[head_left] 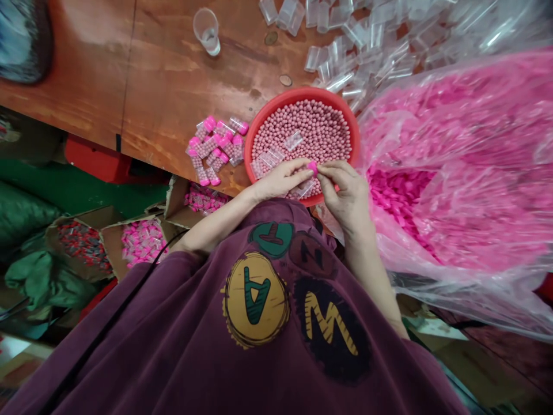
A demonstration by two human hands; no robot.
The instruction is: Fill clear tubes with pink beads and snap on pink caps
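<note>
My left hand (pixel 279 181) and my right hand (pixel 345 193) meet over the near rim of a red bowl (pixel 352 124) filled with small pink beads (pixel 317 124). Between their fingertips is a small clear vial with a pink cap (pixel 311 168); the left fingers hold the vial body, the right fingers pinch the cap. A few empty clear vials (pixel 273 158) lie on the beads. A pile of filled, pink-capped vials (pixel 216 147) lies on the wooden table left of the bowl.
A large clear plastic bag of pink caps (pixel 458 167) fills the right. Empty clear vials (pixel 358 40) are heaped behind the bowl. A clear cup (pixel 207 30) stands farther back. Cardboard boxes of filled vials (pixel 140 239) sit below the table edge at left.
</note>
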